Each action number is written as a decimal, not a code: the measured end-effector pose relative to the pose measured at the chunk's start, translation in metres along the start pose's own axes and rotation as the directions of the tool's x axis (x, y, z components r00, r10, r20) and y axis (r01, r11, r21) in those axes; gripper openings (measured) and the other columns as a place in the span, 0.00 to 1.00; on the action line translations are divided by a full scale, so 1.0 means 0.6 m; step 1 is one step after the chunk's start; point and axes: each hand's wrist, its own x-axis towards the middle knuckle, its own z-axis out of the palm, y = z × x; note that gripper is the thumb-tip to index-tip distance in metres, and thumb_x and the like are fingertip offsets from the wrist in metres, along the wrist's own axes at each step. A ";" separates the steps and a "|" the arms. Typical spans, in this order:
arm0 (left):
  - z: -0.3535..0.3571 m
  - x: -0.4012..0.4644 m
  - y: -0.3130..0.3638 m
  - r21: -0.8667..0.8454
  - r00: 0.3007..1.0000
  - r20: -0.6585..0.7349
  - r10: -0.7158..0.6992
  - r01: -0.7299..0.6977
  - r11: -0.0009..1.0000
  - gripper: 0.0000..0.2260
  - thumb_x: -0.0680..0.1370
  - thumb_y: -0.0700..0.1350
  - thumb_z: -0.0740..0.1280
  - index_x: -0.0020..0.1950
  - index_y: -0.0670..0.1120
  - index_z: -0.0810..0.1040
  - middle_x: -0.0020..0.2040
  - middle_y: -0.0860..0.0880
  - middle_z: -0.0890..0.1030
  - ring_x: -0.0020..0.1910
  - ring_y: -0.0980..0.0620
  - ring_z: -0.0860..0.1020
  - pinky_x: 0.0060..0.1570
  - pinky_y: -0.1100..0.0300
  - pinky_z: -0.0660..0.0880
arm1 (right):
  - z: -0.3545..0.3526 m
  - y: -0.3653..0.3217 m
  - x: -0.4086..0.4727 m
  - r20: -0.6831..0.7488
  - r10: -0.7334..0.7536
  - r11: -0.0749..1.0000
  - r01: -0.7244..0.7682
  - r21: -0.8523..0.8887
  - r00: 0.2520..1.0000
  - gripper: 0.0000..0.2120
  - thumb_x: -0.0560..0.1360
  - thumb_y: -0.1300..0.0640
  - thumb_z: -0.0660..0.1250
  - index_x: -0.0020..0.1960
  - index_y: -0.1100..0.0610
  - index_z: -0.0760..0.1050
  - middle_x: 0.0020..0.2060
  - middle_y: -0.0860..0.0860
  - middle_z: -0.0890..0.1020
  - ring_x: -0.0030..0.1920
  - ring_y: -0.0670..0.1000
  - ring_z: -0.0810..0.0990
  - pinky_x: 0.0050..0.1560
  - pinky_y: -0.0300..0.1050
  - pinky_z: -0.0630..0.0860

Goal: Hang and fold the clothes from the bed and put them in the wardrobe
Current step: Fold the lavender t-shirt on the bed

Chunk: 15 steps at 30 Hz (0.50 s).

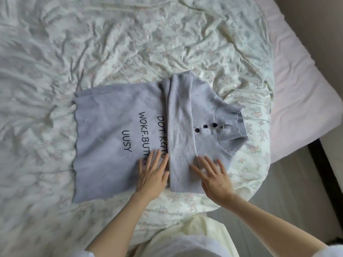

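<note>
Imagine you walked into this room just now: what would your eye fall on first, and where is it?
A pale blue knitted top with black lettering lies mid-bed on the crumpled floral sheet, its ribbed sleeve folded across the chest beside three dark buttons. Near its lower edge, the left hand and right hand press flat.

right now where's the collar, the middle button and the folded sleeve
collar (233, 125), head view, on its ribbed band
middle button (205, 126), head view, on its dark face
folded sleeve (179, 127), head view, on the ribbed strip across the chest

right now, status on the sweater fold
Left hand and right hand open, flat on sweater. Sleeves folded across. Nothing in the way.
</note>
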 end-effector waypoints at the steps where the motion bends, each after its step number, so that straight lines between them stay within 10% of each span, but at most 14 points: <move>1: 0.001 -0.012 -0.017 -0.006 1.000 -0.020 0.002 -0.002 1.000 0.30 0.75 0.58 0.47 0.77 0.51 0.56 0.77 0.45 0.57 0.76 0.43 0.55 0.67 0.34 0.59 | -0.003 -0.001 -0.006 -0.030 0.042 0.999 -0.042 0.011 0.999 0.29 0.69 0.55 0.61 0.70 0.50 0.64 0.69 0.57 0.71 0.68 0.59 0.71 0.66 0.61 0.63; 6: 0.059 -0.118 -0.136 0.063 0.989 -0.149 -0.027 0.037 0.997 0.37 0.64 0.52 0.75 0.70 0.48 0.66 0.70 0.41 0.69 0.69 0.43 0.64 0.63 0.38 0.58 | 0.006 -0.026 -0.040 0.023 0.685 0.601 -0.583 0.546 0.728 0.31 0.74 0.60 0.66 0.73 0.63 0.59 0.66 0.64 0.67 0.66 0.64 0.67 0.63 0.59 0.66; 11: 0.075 -0.149 -0.205 0.209 0.944 -0.320 -0.079 0.151 0.966 0.21 0.69 0.40 0.62 0.63 0.45 0.75 0.62 0.39 0.75 0.61 0.39 0.72 0.58 0.37 0.66 | -0.009 -0.064 -0.019 0.320 0.789 0.057 -0.581 0.812 0.524 0.36 0.78 0.58 0.62 0.77 0.60 0.44 0.75 0.59 0.54 0.74 0.58 0.56 0.70 0.50 0.56; 15: 0.052 -0.115 -0.207 0.268 0.921 -0.389 0.017 0.095 0.959 0.15 0.64 0.36 0.71 0.50 0.43 0.80 0.49 0.42 0.77 0.50 0.41 0.72 0.53 0.42 0.67 | -0.030 -0.083 -0.007 0.327 0.837 -0.086 -0.485 0.871 0.439 0.33 0.75 0.66 0.60 0.76 0.57 0.50 0.65 0.57 0.71 0.60 0.60 0.73 0.55 0.48 0.69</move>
